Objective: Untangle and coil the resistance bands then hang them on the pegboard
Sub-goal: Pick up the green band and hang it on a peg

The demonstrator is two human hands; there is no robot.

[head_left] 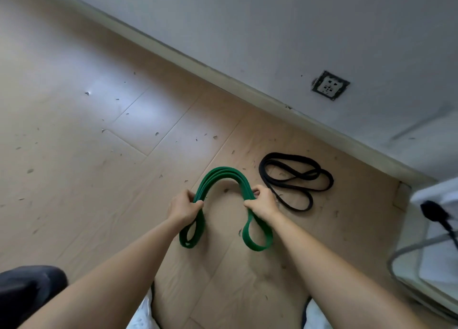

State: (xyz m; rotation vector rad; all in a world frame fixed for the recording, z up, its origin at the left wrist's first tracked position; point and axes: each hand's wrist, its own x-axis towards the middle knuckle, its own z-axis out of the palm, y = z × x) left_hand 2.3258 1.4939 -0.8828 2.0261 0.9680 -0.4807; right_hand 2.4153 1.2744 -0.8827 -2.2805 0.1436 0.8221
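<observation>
The green resistance band (224,177) is folded into several strands and is held above the wooden floor (74,130), forming an arch between the two hands, with one loop hanging under each hand. The left hand (184,206) closes its fingers around the left side of the bundle and the right hand (261,201) pinches the right side with curled fingers, both forearms stretched forward and a little inward. The black resistance band (296,180) lies loose in loops on the floor, just to the right of the green one, near the baseboard (198,63) and under a wall socket (330,85).
</observation>
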